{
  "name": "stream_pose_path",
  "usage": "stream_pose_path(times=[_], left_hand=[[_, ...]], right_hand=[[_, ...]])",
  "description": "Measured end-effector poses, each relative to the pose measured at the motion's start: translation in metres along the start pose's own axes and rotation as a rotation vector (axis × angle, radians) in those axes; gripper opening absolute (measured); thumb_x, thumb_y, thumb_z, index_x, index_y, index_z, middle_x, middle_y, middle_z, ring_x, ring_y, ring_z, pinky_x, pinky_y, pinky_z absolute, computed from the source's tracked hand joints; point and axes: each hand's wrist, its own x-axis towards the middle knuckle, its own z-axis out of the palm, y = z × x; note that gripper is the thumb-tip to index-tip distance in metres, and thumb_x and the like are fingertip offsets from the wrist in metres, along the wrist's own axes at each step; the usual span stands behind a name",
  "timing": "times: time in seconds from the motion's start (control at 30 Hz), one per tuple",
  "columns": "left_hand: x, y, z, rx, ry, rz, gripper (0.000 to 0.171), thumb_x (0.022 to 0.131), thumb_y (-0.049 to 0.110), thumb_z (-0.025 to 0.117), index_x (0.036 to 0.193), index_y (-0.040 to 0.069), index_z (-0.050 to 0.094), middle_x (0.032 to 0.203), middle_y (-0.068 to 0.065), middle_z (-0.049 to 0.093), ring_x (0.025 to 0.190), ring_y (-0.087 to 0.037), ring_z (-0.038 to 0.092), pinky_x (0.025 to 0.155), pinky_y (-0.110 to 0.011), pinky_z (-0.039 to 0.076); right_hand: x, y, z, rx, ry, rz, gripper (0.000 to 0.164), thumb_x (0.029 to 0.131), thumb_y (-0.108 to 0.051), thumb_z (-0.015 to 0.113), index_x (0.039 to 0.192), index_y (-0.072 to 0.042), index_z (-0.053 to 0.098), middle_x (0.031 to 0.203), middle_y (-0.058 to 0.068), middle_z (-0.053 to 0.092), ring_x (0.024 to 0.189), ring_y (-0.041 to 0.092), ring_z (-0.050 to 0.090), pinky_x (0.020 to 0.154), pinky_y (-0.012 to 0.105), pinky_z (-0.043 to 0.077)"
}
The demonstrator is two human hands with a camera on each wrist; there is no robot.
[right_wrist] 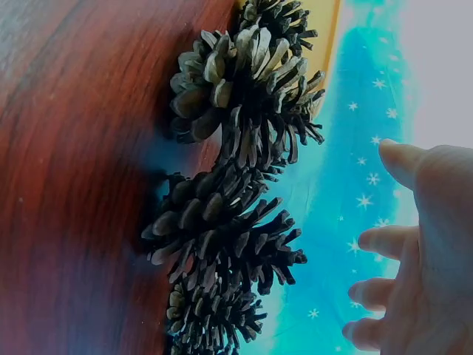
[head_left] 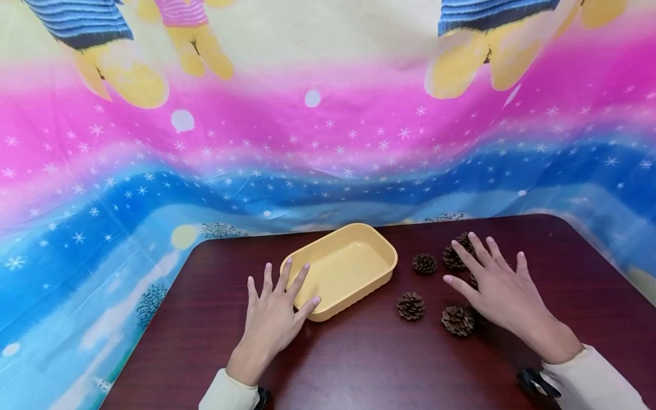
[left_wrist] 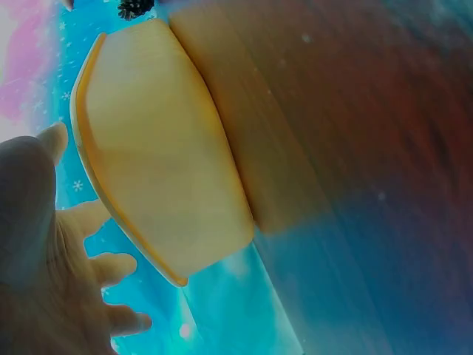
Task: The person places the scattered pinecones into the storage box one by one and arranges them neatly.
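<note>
A yellow rectangular tray with rounded corners (head_left: 359,287) stands on the dark red table, with nothing inside it. My left hand (head_left: 274,319) hovers at its near left end, fingers spread over the rim; in the left wrist view the fingers appear apart from the tray's wall (left_wrist: 155,148). My right hand (head_left: 504,293) is spread above several brown pine cones, holding none and partly hiding some. Clear of that hand lie one pine cone (head_left: 410,306) near the tray, another (head_left: 424,263) behind it and a third (head_left: 458,321) closer to me. The right wrist view shows large pine cones (right_wrist: 222,229) beside the fingers.
The dark red table (head_left: 353,370) has rounded far corners. Behind it hangs a pink and blue cloth (head_left: 328,136) printed with snowflakes and bear figures, reaching down past the table's left and right edges.
</note>
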Motion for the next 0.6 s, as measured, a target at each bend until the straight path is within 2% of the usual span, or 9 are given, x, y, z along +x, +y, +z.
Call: stream_pose_path(times=[0.6], left_hand=[[0.006, -0.013, 0.002, -0.071, -0.074, -0.016, 0.080, 0.099, 0.075, 0.046, 0.166, 0.036, 0.029, 0.175, -0.008, 0.024, 0.160, -0.049, 0.017, 0.123, -0.076, 0.013]], right_hand=[[0.002, 0.002, -0.002, 0.015, 0.021, -0.007, 0.084, 0.103, -0.062, 0.053, 0.167, -0.012, 0.028, 0.171, 0.027, 0.020, 0.155, 0.056, 0.021, 0.113, 0.085, 0.007]])
